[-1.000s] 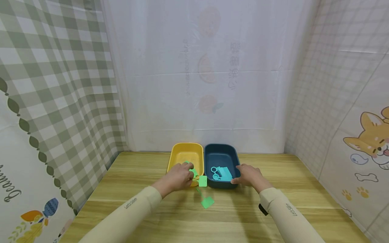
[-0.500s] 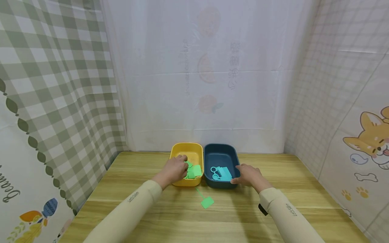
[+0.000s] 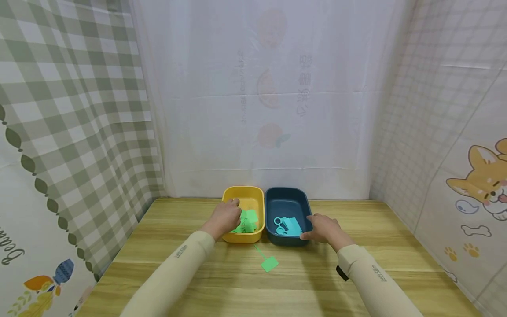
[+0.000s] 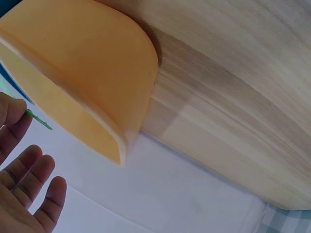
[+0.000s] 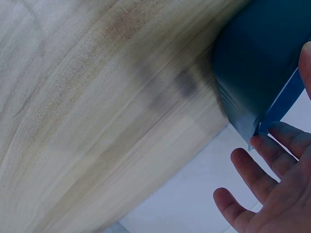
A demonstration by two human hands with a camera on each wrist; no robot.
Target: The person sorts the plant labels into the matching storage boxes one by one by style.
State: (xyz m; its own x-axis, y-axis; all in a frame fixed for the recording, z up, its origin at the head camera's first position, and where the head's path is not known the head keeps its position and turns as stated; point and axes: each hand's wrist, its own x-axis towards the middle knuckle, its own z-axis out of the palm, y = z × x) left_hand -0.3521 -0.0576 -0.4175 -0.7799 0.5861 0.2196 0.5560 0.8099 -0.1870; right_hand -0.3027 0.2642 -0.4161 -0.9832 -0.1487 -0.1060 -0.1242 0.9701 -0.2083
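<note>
My left hand (image 3: 227,216) is over the left side of the yellow bin (image 3: 243,238). Its thumb and index finger pinch a thin green strip, the tail of a green cable tie tag (image 4: 40,120); the other fingers stay spread. Beneath it in the bin lies a pile of green tags (image 3: 248,222). My right hand (image 3: 324,229) rests at the near right corner of the dark blue bin (image 3: 287,241), fingers fairly straight and touching its rim (image 5: 257,125). Turquoise tags (image 3: 292,226) with ring-shaped loops lie inside that bin.
Another green tag (image 3: 270,263) with a thin tail lies on the wooden table (image 3: 293,290) before the bins. Both bins stand side by side near the white curtain (image 3: 317,132) at the back. A checked cloth (image 3: 99,110) hangs at left.
The left hand has moved from the yellow bin's front edge to its left side, and green tags have dropped from it into the bin. The right hand stays in place.
</note>
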